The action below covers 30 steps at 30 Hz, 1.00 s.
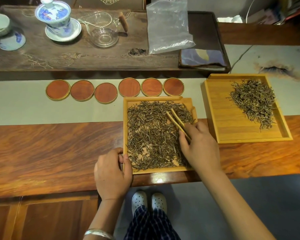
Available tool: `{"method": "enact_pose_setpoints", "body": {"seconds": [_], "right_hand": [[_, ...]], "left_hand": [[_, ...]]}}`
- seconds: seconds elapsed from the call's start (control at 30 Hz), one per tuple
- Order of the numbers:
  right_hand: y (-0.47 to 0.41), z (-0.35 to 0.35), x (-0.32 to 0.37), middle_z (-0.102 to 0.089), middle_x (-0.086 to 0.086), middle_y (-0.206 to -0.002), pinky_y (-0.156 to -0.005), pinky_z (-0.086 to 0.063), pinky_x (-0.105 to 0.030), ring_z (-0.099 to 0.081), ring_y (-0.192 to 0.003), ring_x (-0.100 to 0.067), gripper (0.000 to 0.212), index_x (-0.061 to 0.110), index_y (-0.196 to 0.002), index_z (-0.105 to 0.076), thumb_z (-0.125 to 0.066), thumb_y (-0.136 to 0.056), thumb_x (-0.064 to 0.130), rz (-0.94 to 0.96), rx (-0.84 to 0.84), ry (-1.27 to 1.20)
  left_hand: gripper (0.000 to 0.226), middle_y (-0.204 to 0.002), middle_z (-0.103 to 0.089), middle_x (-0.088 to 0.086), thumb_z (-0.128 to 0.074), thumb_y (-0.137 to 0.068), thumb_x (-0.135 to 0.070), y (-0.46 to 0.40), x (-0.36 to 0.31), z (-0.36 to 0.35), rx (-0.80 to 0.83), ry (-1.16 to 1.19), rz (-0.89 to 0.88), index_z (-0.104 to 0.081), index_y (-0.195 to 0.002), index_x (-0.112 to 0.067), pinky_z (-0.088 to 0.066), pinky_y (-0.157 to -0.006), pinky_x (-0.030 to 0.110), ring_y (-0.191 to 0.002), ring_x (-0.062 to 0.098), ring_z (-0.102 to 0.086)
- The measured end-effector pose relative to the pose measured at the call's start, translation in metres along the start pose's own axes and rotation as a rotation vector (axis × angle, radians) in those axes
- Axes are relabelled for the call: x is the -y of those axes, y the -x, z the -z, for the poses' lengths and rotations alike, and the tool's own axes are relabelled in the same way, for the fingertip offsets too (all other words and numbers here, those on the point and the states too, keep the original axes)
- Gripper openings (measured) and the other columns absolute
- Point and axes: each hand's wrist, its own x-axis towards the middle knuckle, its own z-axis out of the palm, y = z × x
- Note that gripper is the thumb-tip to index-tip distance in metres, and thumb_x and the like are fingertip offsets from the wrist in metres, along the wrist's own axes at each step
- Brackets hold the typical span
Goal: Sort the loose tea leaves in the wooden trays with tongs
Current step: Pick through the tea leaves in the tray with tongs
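We hold the near tray [125, 129] at its lower left corner with our left hand [111, 174], thumb curled over the rim and fingers against the outside edge. Our right hand [199, 146] pinches a pair of slim bamboo tongs [176, 121], their two flat tips slightly apart and resting among the leaves [151, 135]. These are thin, dry, twisted needles, dark olive-brown, spread in a loose layer over most of the pale, square, low-walled tray. It sits at the table [50, 149] edge, on glossy reddish wood with a strong wavy grain. To the right, apart, lies a second tray [232, 122], larger and tilted, with a denser heap of leaves [253, 101] in its far right part. Behind, six round reddish coasters [114, 90] with brass-coloured rims line a grey cloth [24, 101].
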Motion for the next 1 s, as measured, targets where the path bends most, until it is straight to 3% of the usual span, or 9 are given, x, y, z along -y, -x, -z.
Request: {"method": "enact_pose_setpoints", "body": {"seconds": [0.2, 0.43, 0.57, 0.87, 1.0], "right_hand": [[0.006, 0.01, -0.018, -0.053, -0.009, -0.09, -0.05, -0.029, -0.02, -0.056, -0.065, -0.026, 0.023, 0.007, -0.105, -0.065, -0.06, -0.089, 0.022, -0.06, -0.097, -0.001], [0.015, 0.009, -0.018, -0.055, -0.011, -0.091, -0.05, -0.034, -0.023, -0.06, -0.065, -0.029, 0.025, 0.007, -0.108, -0.066, -0.062, -0.088, 0.022, -0.032, -0.015, 0.017], [0.021, 0.007, -0.016, -0.056, -0.011, -0.095, -0.051, -0.038, -0.024, -0.062, -0.067, -0.029, 0.024, 0.008, -0.107, -0.067, -0.062, -0.087, 0.022, -0.027, 0.007, 0.005], [0.01, 0.01, -0.027, -0.054, -0.01, -0.091, -0.052, -0.035, -0.024, -0.059, -0.068, -0.03, 0.021, 0.008, -0.103, -0.066, -0.059, -0.089, 0.023, -0.064, -0.059, 0.026], [0.007, 0.007, -0.028, -0.054, -0.012, -0.091, -0.054, -0.034, -0.025, -0.058, -0.068, -0.03, 0.021, 0.006, -0.102, -0.065, -0.059, -0.09, 0.022, -0.077, -0.048, 0.034]], "left_hand": [[0.011, -0.066, -0.027, -0.026, -0.045, -0.087, -0.032, -0.001, -0.003, 0.002, 0.001, 0.016, 0.0, -0.035, -0.081, -0.034, -0.027, -0.064, 0.029, -0.067, 0.01, -0.03], [0.016, -0.067, -0.03, -0.029, -0.045, -0.086, -0.033, 0.0, -0.001, 0.0, -0.006, 0.014, 0.017, -0.054, -0.083, -0.021, -0.03, -0.066, 0.03, -0.069, 0.019, -0.043], [0.008, -0.067, -0.028, -0.028, -0.045, -0.086, -0.032, 0.0, -0.001, 0.0, -0.013, 0.02, 0.018, -0.047, -0.081, -0.027, -0.029, -0.065, 0.03, -0.068, 0.01, -0.032], [0.007, -0.066, -0.027, -0.028, -0.047, -0.085, -0.031, 0.001, 0.0, 0.0, -0.011, 0.014, 0.006, -0.046, -0.079, -0.026, -0.028, -0.066, 0.029, -0.068, 0.015, -0.038], [0.014, -0.066, -0.027, -0.026, -0.048, -0.085, -0.029, 0.0, -0.002, 0.001, 0.003, 0.019, 0.012, -0.036, -0.08, -0.033, -0.027, -0.066, 0.029, -0.069, 0.008, -0.028]]}}
